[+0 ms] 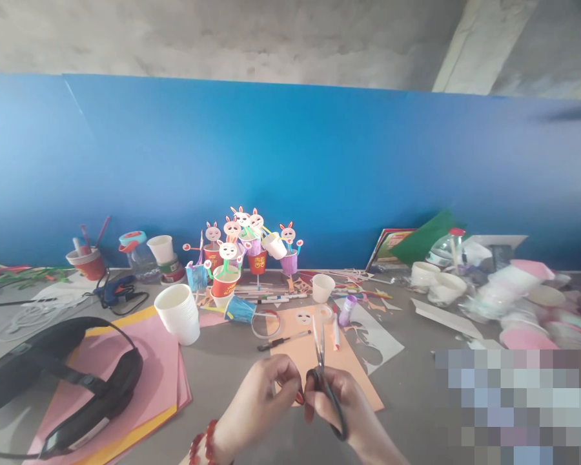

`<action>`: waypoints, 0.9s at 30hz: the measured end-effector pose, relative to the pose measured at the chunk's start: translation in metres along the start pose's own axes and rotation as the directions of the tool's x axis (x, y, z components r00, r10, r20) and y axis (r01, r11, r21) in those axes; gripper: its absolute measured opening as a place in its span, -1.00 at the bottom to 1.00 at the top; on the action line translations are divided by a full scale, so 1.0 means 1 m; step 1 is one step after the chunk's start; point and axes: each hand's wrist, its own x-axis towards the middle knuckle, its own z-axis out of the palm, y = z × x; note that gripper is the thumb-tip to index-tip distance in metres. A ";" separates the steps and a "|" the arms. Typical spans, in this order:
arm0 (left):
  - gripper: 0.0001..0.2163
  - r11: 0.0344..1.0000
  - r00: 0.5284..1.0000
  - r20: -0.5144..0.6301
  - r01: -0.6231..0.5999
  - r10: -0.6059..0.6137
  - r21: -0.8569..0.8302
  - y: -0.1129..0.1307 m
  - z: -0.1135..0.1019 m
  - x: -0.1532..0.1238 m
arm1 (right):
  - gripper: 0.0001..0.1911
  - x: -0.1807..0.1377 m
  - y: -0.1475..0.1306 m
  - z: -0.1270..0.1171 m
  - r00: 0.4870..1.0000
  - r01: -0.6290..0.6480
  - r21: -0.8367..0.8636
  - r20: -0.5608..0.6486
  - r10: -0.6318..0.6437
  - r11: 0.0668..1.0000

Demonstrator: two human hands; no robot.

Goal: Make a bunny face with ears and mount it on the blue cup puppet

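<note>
My right hand (pixel 345 395) grips a pair of scissors (pixel 320 349) by their black handles, the slightly parted blades pointing away from me. Close beside it, my left hand (pixel 259 394) pinches a small paper piece (pixel 299 396) with a red and dark edge, mostly hidden by my fingers. Both hands are over the near part of an orange paper sheet (pixel 356 381). On that sheet are a small paper face cutout (pixel 304 317) and a marker (pixel 336 337). A black pen (pixel 284 340) lies across its left edge.
Paper-cup rabbit figures (pixel 226 274) stand at the back. To the left are stacked white cups (pixel 178 314), pink paper (pixel 150 361) and a black headset-like device (pixel 91 394). A purple glue stick (pixel 347 310) and cut white paper (pixel 387 341) are right. Bagged cups (pixel 510 294) crowd the far right.
</note>
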 end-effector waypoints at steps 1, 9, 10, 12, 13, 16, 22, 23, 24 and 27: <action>-0.86 1.000 1.000 -0.004 -0.002 0.003 0.012 0.001 0.000 0.000 | -0.86 0.000 0.001 0.000 1.000 0.006 0.015 0.001 -0.006 1.000; -0.84 0.994 0.998 -0.062 -0.031 0.025 -0.100 -0.005 0.001 -0.001 | -0.89 -0.001 0.012 0.003 0.999 0.054 0.047 -0.009 -0.054 0.997; -0.83 0.990 0.994 -0.103 -0.053 0.040 -0.129 -0.009 0.003 -0.003 | -0.88 -0.001 0.013 0.003 0.998 0.054 0.026 -0.027 -0.053 0.998; -0.85 0.985 0.982 -0.176 -0.098 0.072 -0.143 -0.017 0.007 -0.007 | -0.86 -0.001 0.015 0.002 0.997 0.047 -0.003 -0.063 -0.047 0.999; -0.87 0.984 0.972 -0.210 -0.133 0.106 -0.121 -0.022 0.009 -0.010 | -0.86 -0.001 0.016 0.002 0.996 0.048 -0.007 -0.079 -0.049 0.999; -0.72 0.962 0.916 -0.295 -0.265 0.273 0.068 -0.032 0.018 -0.018 | -0.84 -0.001 0.017 0.003 0.991 0.069 0.019 -0.113 -0.066 0.997; -0.65 0.858 0.815 -0.312 -0.383 0.488 0.342 -0.033 0.022 -0.018 | -0.74 -0.001 0.016 0.007 0.990 0.078 0.138 -0.126 -0.061 0.987; -0.65 0.847 0.807 -0.308 -0.390 0.504 0.361 -0.032 0.021 -0.017 | -0.72 -0.001 0.016 0.007 0.991 0.077 0.156 -0.119 -0.059 0.985; -0.65 0.838 0.800 -0.305 -0.397 0.516 0.375 -0.031 0.020 -0.016 | -0.70 -0.001 0.016 0.007 0.992 0.076 0.167 -0.111 -0.058 0.983; -0.67 0.833 0.799 -0.305 -0.389 0.518 0.394 -0.032 0.020 -0.016 | -0.69 -0.001 0.018 0.007 0.993 0.076 0.137 -0.103 -0.062 0.988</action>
